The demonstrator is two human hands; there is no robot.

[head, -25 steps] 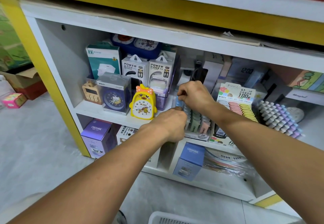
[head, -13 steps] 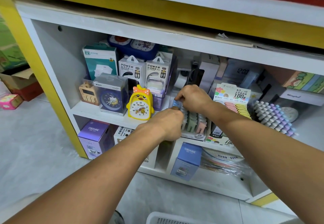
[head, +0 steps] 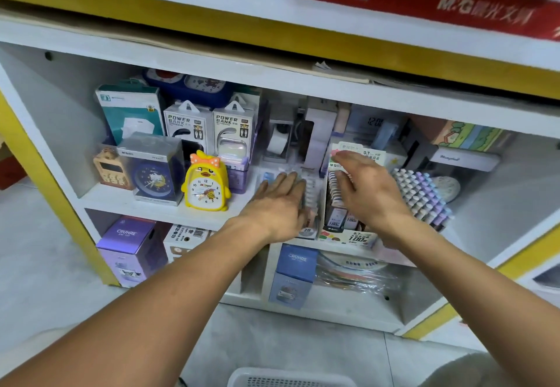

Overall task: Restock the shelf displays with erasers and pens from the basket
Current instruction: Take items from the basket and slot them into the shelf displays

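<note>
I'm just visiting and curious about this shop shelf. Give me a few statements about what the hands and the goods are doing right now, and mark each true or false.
1. Both hands have their fingers stretched out flat. True: the left hand and right hand are open.
2. The left hand lies over the eraser display. True.
3. The duck clock stands to the right of both hands. False: it stands to their left, on the same shelf.
4. The right hand holds a pen. False: it holds nothing; it hovers over the lead box.
5. A white basket shows at the bottom edge. True.
</note>
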